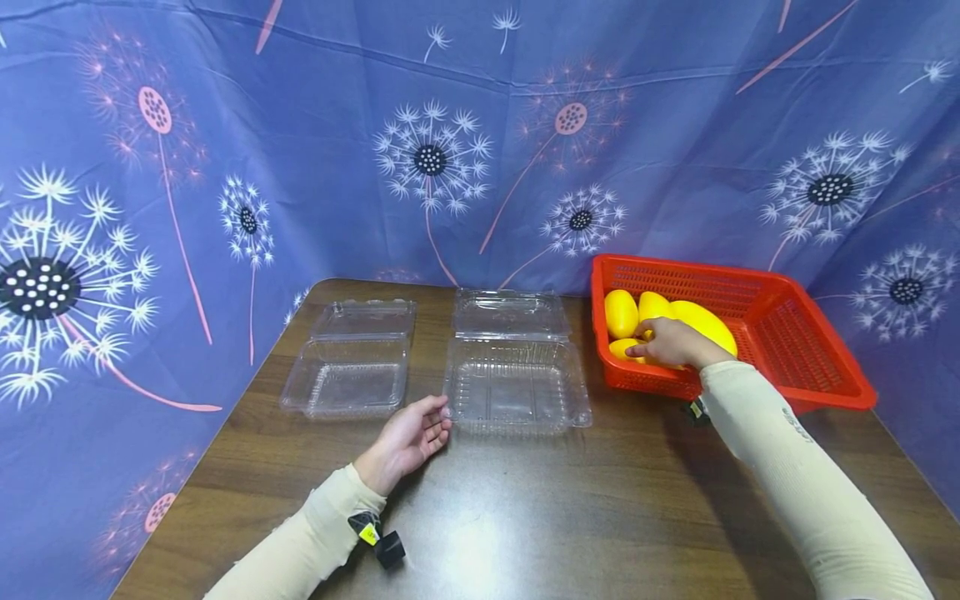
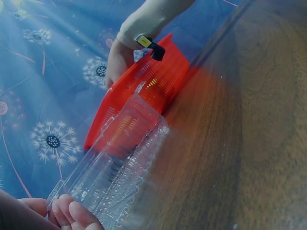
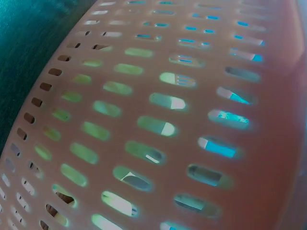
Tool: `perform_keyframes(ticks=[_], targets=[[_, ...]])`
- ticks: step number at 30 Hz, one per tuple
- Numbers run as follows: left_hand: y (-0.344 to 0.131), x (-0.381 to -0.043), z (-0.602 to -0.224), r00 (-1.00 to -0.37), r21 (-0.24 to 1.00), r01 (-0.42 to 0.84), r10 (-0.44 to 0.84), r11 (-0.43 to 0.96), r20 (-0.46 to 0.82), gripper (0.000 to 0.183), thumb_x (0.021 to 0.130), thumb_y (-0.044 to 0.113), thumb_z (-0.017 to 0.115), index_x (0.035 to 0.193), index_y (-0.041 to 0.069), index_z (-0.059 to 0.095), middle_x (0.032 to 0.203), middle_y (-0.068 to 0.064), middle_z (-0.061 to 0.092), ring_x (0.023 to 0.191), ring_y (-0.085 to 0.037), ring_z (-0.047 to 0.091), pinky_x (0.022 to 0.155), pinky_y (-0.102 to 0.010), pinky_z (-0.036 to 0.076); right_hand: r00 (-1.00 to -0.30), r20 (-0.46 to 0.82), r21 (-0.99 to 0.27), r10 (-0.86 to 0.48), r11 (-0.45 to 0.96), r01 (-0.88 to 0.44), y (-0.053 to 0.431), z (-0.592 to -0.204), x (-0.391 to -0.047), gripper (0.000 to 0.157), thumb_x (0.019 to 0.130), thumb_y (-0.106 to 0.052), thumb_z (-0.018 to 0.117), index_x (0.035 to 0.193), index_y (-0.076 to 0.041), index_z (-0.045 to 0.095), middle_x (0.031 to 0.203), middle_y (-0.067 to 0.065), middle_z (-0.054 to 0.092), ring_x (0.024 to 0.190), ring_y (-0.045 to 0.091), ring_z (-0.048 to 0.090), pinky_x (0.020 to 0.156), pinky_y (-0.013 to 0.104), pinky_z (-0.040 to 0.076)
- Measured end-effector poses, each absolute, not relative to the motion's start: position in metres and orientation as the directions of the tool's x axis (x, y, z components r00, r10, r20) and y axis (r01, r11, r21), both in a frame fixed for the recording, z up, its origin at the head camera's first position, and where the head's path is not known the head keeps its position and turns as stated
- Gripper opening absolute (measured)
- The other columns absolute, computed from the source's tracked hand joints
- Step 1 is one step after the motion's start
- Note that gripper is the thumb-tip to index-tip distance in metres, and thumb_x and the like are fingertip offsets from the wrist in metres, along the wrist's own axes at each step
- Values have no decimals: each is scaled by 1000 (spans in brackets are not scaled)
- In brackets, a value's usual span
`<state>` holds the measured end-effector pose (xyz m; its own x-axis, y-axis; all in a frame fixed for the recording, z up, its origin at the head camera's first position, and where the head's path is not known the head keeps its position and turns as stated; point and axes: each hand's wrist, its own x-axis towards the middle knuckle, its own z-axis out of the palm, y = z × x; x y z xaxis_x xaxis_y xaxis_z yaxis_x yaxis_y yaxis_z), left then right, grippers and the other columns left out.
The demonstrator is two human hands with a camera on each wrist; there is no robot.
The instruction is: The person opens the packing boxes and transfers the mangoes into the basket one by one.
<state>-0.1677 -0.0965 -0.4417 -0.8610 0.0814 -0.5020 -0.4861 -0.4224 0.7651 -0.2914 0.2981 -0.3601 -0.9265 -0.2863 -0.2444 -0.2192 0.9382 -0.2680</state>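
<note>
In the head view my left hand is at the near left corner of the larger clear plastic clamshell box, its lid laid back. The left wrist view shows my thumb and curled fingers on either side of that box's rim, pinching it. My right hand reaches into a red plastic basket among several smooth yellow fruits. Its thumb and index fingertips lie at a small yellow fruit near the left wall; I cannot tell whether they grip it. The right wrist view has only the slotted basket wall.
A smaller clear clamshell box stands open at the left on the brown wooden table. Behind the table hangs a blue cloth with a dandelion print, close to the back of the basket.
</note>
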Motion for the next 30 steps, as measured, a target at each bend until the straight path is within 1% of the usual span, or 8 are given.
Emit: perform_keyframes(ticks=[6, 8, 12, 17, 19, 21, 25, 30], targets=[[-97, -167, -442, -866, 779, -479, 71, -405, -495, 14, 95, 13, 55, 82, 14, 58, 71, 7, 58, 69, -8, 55, 65, -18, 49, -935, -232, -283, -268, 938, -199, 297, -358, -287, 60, 92, -35, 64, 129, 10, 52, 126, 34, 57, 112, 47, 56, 100, 63, 43], [-97, -167, -443, -872, 790, -468, 60, -396, -486, 10, 95, 13, 55, 85, 12, 58, 72, 6, 58, 69, -8, 55, 64, -18, 49, -936, -234, -289, -262, 938, -190, 297, -357, -287, 61, 92, -36, 63, 130, 10, 52, 127, 33, 56, 113, 47, 55, 100, 63, 42], [-96, -170, -444, -893, 818, -424, 31, -387, -448, 5, 95, 9, 54, 94, 3, 56, 72, 4, 57, 67, -8, 55, 63, -17, 50, -936, -242, -301, -255, 937, -177, 297, -356, -286, 62, 92, -37, 63, 131, 9, 51, 127, 34, 56, 112, 47, 54, 100, 63, 42], [-96, -173, -448, -929, 878, -345, -13, -332, -371, 15, 95, 4, 52, 105, -7, 53, 72, 1, 57, 63, -6, 55, 61, -15, 52, -938, -230, -312, -259, 933, -181, 296, -355, -285, 61, 92, -37, 63, 130, 9, 51, 126, 35, 56, 112, 48, 55, 98, 63, 44], [-97, -174, -448, -937, 897, -327, -23, -298, -349, 18, 95, 4, 52, 108, -9, 52, 73, 1, 57, 63, -6, 55, 61, -15, 52, -939, -229, -315, -255, 933, -176, 296, -355, -284, 62, 92, -38, 63, 131, 9, 51, 126, 35, 56, 112, 48, 55, 98, 63, 44], [-97, -173, -447, -941, 907, -318, -23, -275, -337, 20, 95, 3, 51, 111, -10, 51, 74, 1, 57, 63, -7, 55, 61, -16, 52, -941, -234, -322, -246, 932, -163, 295, -355, -284, 63, 92, -39, 63, 132, 8, 50, 125, 35, 56, 111, 48, 55, 96, 63, 45], [-95, -171, -443, -948, 925, -303, -23, -231, -316, 21, 95, 3, 51, 113, -9, 50, 77, -1, 57, 63, -7, 56, 61, -16, 53, -945, -225, -341, -239, 928, -153, 294, -354, -281, 62, 92, -39, 63, 132, 6, 50, 125, 34, 56, 109, 46, 55, 95, 62, 45], [-93, -170, -437, -970, 967, -234, -38, -102, -239, 32, 93, 1, 55, 121, -11, 45, 84, -10, 61, 62, -7, 59, 59, -17, 54, -950, -194, -357, -243, 920, -162, 289, -351, -277, 60, 92, -37, 64, 132, 5, 51, 122, 32, 58, 104, 41, 56, 93, 59, 47]])
